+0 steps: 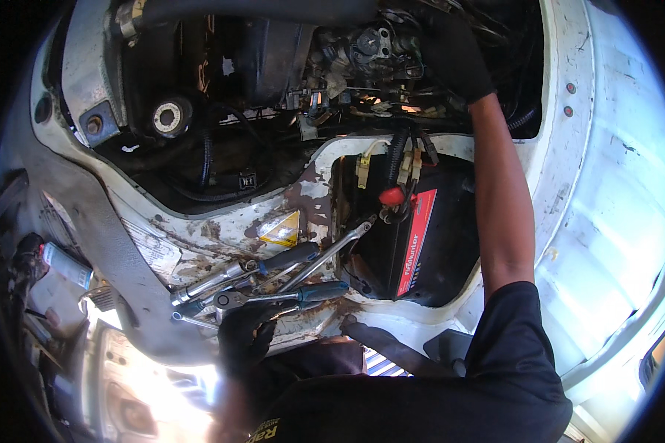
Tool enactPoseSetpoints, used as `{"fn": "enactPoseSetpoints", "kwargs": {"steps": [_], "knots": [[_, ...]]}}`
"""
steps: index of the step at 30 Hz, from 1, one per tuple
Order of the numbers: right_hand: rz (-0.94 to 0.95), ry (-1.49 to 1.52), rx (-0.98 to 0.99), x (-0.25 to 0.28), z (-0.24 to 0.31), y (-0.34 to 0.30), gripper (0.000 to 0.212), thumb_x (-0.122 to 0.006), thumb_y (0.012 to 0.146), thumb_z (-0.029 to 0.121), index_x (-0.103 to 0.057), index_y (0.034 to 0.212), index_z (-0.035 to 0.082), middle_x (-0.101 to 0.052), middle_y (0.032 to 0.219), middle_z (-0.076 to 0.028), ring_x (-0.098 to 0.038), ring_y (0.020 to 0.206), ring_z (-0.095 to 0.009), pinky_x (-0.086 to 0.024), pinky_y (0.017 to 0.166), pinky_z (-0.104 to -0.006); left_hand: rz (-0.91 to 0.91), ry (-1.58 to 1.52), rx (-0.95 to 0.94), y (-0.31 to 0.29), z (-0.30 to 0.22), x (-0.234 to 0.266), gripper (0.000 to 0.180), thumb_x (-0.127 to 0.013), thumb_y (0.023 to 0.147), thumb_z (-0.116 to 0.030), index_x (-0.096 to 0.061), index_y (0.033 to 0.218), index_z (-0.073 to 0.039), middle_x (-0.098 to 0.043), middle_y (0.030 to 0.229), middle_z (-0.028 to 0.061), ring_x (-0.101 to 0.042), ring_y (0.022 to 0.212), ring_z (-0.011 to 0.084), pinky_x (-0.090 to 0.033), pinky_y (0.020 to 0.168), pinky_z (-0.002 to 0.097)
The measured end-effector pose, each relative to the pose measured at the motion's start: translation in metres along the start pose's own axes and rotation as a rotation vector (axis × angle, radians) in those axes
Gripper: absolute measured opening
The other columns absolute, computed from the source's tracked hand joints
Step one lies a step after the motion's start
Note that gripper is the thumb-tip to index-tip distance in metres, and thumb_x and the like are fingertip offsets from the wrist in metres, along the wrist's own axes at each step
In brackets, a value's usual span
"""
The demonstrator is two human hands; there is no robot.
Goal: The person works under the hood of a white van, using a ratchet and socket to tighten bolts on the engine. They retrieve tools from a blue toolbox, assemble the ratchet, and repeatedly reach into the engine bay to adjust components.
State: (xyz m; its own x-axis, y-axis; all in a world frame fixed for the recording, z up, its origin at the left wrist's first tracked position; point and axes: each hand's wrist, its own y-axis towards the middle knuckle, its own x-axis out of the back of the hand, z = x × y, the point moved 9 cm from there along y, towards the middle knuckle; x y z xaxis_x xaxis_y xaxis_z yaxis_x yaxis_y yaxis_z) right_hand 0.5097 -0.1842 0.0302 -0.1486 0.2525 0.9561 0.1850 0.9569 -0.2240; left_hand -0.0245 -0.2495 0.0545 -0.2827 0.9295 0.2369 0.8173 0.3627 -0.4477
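Observation:
My right hand [454, 59], in a black glove, reaches deep into the engine bay at the upper right; its fingers are lost against the dark parts. Beside it sits a grimy metal engine part [369, 46] with cables and linkages. My left hand [245, 336], also gloved in black, is low by a pile of tools, its fingers blurred and partly hidden. Closest to it is a ratchet [233, 300] with a dark teal handle. A second ratchet with a blue grip [288, 256], a long steel bar [329, 253] and a combination wrench [193, 320] lie around it.
A black battery [377, 255] with a red label stands in a recess, under loose wire connectors [405, 168] and a red terminal cover [391, 196]. Rusty white bodywork [233, 232] surrounds the bay. A round cap [171, 117] is at left. A blue-and-white tube [66, 266] lies far left.

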Motion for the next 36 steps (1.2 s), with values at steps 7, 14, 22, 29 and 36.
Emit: {"fn": "enactPoseSetpoints", "kwargs": {"steps": [7,14,22,29,36], "knots": [[-0.030,-0.097,0.089,0.005,0.008,-0.005,0.037,-0.052,0.099,0.021,-0.066,0.131,0.009,-0.070,0.099,-0.026,-0.070,0.083,-0.041,-0.055,0.070,-0.0515,0.000,-0.020,-0.030,-0.004,0.007,-0.004,0.039,-0.076,0.081,-0.008,-0.074,0.120,-0.010,-0.075,0.108,0.0130,-0.070,0.095,0.0319,-0.054,0.084,0.0418],[-0.168,0.164,-0.001,0.028,0.003,0.000,0.040,-0.054,0.101,0.028,-0.065,0.133,0.007,-0.071,0.109,-0.026,-0.069,0.092,-0.044,-0.055,0.079,-0.0517,0.006,-0.001,-0.029,-0.003,0.007,-0.003,0.036,-0.075,0.081,-0.008,-0.075,0.117,-0.009,-0.075,0.105,0.0141,-0.071,0.091,0.0330,-0.055,0.082,0.0425],[-0.080,0.481,-0.195,0.044,0.010,0.004,0.045,-0.062,0.096,0.018,-0.061,0.139,0.005,-0.068,0.127,-0.022,-0.066,0.115,-0.037,-0.051,0.100,-0.0411,-0.003,-0.021,-0.035,0.009,-0.011,0.006,0.041,-0.074,0.080,-0.005,-0.076,0.119,-0.015,-0.074,0.102,0.0136,-0.071,0.083,0.0306,-0.056,0.074,0.0404],[-0.167,0.071,0.377,0.040,0.012,-0.013,0.055,-0.070,0.090,0.010,-0.057,0.143,0.005,-0.056,0.144,-0.020,-0.055,0.130,-0.040,-0.045,0.111,-0.0437,0.044,0.042,-0.052,0.000,-0.005,0.003,0.038,-0.075,0.081,-0.007,-0.073,0.119,-0.011,-0.073,0.113,0.0142,-0.069,0.103,0.0352,-0.054,0.089,0.0439],[-0.153,0.061,0.344,0.020,-0.011,-0.020,0.062,-0.074,0.088,0.022,-0.054,0.145,0.008,-0.053,0.146,-0.023,-0.050,0.134,-0.044,-0.038,0.117,-0.0496,0.067,0.127,0.086,0.008,-0.019,0.010,0.034,-0.071,0.088,-0.007,-0.072,0.122,-0.011,-0.072,0.115,0.0156,-0.067,0.106,0.0372,-0.054,0.090,0.0454]]}}
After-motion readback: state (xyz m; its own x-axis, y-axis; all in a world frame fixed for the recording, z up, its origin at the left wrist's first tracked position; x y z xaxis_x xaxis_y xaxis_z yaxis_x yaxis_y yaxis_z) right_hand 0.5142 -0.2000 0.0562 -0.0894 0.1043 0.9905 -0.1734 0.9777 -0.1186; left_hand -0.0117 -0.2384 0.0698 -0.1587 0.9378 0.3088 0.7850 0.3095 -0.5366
